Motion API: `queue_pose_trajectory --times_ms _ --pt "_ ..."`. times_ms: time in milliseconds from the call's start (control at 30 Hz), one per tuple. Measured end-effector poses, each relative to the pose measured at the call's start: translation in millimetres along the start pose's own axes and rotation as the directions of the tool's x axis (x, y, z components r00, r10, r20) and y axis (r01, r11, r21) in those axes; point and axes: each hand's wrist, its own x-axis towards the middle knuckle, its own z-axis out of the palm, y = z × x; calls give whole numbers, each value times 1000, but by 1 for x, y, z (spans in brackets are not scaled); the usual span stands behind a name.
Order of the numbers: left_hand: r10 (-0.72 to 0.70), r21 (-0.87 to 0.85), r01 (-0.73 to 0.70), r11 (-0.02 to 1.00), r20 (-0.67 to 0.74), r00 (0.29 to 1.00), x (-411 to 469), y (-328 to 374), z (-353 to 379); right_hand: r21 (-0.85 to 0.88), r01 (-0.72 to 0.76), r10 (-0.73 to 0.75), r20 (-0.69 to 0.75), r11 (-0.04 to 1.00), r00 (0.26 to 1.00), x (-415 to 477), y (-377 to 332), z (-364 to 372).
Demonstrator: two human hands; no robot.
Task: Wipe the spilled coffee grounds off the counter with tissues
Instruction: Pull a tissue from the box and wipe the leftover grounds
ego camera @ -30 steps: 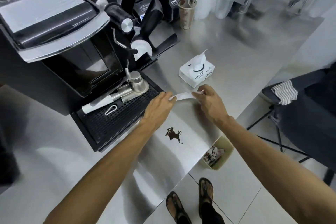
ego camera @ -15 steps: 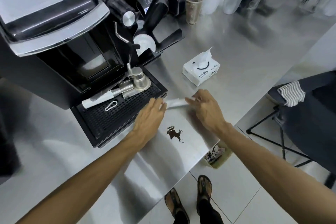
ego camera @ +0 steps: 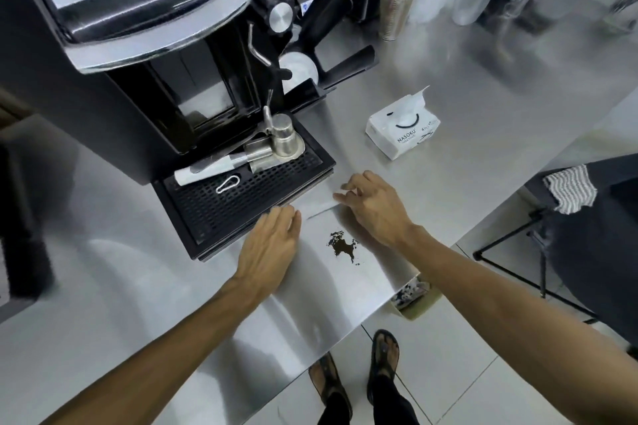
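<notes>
The left hand point(ego camera: 272, 245) lies flat and straight-fingered on the counter point(ego camera: 138, 286), its fingertips at the left end of the tissue point(ego camera: 321, 210), a narrow strip whose long axis runs across from hand to hand. The coffee grounds point(ego camera: 341, 247) lie just on the person's side of that strip, between the wrists, so the wipe likely pulls toward the body. The right hand point(ego camera: 374, 209) bends its fingers over the strip's right end; pinching or merely pressing, I cannot tell.

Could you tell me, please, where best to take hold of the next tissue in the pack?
Pinch the tissue tuft standing out of the top of the tissue pack, coming from above: it sticks up free, while the rest is inside.
</notes>
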Motion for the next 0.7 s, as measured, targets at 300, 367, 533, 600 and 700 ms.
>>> queue_pose_trajectory --times_ms 300,367,533,600,700 --pt "-46 139 24 990 161 986 -23 -19 15 -100 102 -94 83 990 992 29 -24 34" --pt "-99 24 97 995 125 987 -26 -12 18 -98 119 -115 52 988 992 23 -21 30" --pt "-90 -257 93 962 25 996 -46 3 10 -65 368 -352 180 928 919 6 1 4" --pt "-186 -260 173 950 -27 982 -46 -6 8 -79 359 -344 161 930 925 15 -5 10" --pt "-257 -195 261 945 43 965 -52 -16 12 -71 374 -357 181 925 917 32 -23 25"
